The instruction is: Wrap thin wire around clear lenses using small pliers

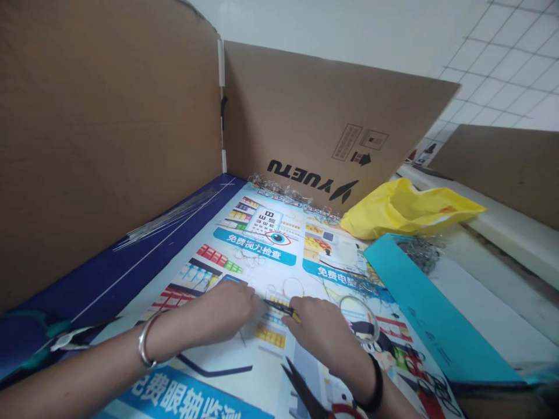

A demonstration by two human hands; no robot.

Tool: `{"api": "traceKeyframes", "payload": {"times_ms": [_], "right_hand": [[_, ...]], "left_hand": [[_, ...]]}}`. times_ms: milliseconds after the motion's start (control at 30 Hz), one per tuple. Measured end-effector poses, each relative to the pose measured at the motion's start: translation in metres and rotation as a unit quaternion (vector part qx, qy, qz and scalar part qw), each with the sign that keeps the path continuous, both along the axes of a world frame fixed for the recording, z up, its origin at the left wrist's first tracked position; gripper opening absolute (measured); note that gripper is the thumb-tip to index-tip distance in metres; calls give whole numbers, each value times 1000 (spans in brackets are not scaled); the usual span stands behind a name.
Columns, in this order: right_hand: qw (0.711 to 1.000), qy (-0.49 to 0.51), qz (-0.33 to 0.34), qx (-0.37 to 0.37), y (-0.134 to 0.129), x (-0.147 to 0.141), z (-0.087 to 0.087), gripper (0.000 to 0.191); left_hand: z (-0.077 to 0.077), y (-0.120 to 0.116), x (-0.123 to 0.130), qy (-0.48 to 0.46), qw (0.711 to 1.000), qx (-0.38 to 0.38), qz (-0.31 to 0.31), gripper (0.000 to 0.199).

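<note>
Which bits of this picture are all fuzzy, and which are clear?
In the head view, the left hand's fingertips look smeared, maybe from moving; also in the head view, the teal thing at lower left is blurry, while the big YUETU print is clear enough to read.

Plain cardboard panel (109, 116) and printed cardboard panel (314, 105) meet at 1 corner. Pale wall (340, 29) behind; dark-lined grid (509, 48) upper right.

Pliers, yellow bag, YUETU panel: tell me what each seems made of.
Pliers: probably steel, given the dark, slim tip; yellow on the handle suggests plastic.
Yellow bag: thin, soft-looking plastic or fabric, from its creases.
YUETU panel: matte brown cardboard, likely, given its carton print.
</note>
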State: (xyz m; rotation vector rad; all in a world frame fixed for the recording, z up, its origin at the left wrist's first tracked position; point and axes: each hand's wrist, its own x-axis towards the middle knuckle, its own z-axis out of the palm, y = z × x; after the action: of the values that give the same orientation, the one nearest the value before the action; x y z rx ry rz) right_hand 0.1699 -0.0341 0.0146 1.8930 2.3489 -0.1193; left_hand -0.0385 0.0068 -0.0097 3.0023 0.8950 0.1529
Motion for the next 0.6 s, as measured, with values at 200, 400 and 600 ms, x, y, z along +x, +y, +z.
{"api": "traceKeyframes", "payload": {"times_ms": [200, 400, 600], "right_hand": [[999, 35, -9, 28, -8, 0, 0, 14], [974, 218, -65, 18, -9, 6, -2, 14], [861, 498, -81, -54, -5, 2, -18, 26]], "left_hand": [[21, 0, 2, -5, 996, -72, 53, 22], [30, 3, 6, -34, 992, -104, 64, 16], [31, 0, 10, -36, 990, -111, 80, 17]]}}
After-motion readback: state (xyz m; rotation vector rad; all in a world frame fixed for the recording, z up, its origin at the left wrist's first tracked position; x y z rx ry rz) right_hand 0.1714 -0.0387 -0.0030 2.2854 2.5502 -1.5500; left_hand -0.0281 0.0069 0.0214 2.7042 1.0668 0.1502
